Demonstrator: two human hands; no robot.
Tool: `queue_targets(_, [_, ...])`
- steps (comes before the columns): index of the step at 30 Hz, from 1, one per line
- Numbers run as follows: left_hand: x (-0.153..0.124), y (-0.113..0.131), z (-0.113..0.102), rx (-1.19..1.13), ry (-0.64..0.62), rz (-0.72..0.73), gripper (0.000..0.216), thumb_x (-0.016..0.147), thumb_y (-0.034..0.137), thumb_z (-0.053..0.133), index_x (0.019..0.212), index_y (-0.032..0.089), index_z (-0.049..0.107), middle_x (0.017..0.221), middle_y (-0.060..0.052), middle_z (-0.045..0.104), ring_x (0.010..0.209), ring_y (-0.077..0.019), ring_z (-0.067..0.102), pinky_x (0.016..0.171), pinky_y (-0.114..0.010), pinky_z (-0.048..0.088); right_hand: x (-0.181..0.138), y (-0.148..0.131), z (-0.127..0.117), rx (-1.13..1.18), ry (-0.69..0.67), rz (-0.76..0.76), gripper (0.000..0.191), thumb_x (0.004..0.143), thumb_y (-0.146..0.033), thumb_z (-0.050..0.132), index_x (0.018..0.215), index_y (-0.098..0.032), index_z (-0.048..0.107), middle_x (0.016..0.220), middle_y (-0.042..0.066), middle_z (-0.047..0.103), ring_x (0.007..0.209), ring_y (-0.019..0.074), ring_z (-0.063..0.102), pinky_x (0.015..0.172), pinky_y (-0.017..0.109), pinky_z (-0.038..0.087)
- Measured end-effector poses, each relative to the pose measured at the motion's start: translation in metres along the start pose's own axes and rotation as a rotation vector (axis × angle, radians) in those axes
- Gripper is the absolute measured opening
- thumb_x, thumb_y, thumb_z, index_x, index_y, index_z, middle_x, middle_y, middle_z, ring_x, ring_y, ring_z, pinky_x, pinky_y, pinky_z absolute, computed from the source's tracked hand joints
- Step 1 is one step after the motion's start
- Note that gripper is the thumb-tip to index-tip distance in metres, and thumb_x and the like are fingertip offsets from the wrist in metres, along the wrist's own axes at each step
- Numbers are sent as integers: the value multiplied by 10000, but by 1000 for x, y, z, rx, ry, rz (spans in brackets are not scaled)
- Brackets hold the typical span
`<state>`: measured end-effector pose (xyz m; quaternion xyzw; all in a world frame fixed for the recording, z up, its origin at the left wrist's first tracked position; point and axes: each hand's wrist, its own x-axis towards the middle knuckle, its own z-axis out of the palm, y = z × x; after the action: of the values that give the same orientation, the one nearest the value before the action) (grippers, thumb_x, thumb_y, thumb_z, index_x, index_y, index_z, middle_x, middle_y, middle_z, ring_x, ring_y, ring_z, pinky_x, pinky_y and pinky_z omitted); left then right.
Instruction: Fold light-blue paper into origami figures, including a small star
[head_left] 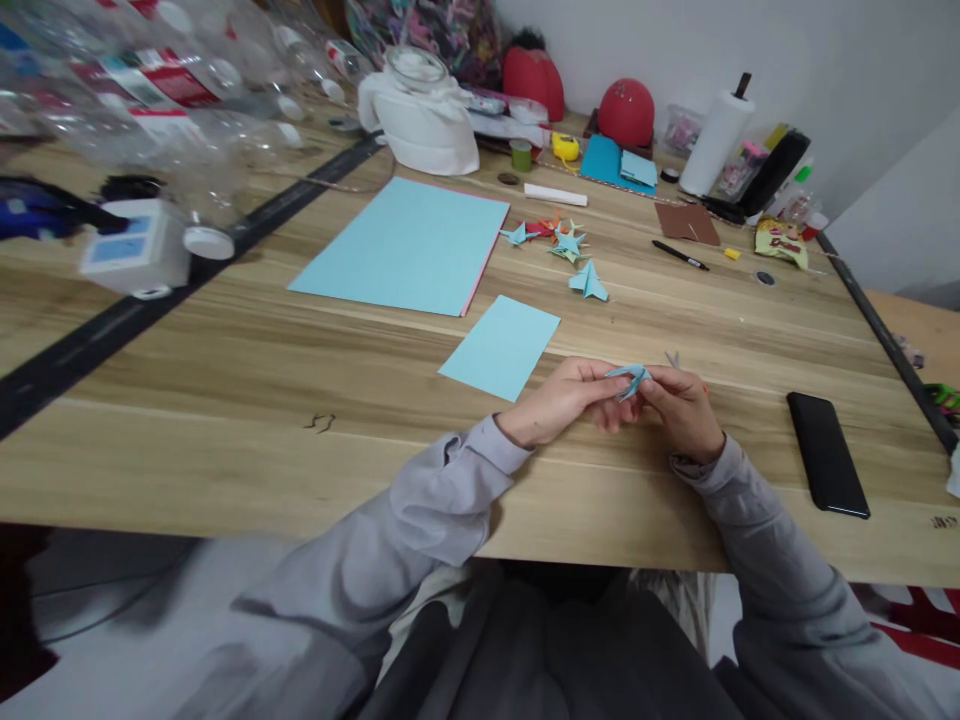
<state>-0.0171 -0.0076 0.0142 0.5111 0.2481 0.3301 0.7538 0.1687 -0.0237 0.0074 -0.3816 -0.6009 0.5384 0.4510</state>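
While the folded paper [631,379] is pinched over the table [390,410] by the left hand [564,398] and right hand [684,408], held close together, a shaping step is apparently being done; for the next crease, light fingertip pressure would be needed.

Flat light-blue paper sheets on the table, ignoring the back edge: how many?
2 visible: the large sheet, left of the folded paper figures, and the small sheet, beside the left hand. More could be hidden beneath the large one.
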Motion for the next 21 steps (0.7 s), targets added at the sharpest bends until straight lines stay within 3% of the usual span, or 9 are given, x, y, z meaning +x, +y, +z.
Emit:
queue_targets(5, [-1,0,0,-20,4,-11,417,749,513,759,718,108,664,684,-50,688,494,-95,604,468,-206,453,0,1,0,16,-10,8,300,819,-487,719,835,-191,759,640,6,648,560,120,599,537,259,521])
queue_targets(11, [-1,-1,-4,-183,-103,-200,420,736,506,768,796,100,681,659,-48,670,457,-101,584,408,-203,449,1,-2,2,3,-45,4,293,828,-478,710,815,-191,765,640,2,616,568,121,585,525,262,528])
queue_targets(21, [-2,4,-1,-214,-166,-146,415,748,486,770,750,90,646,523,-4,595,393,-83,506,378,-198,420,1,3,0,90,-63,-2,272,833,-448,717,807,-186,784,641,14,655,552,109,586,503,233,520])
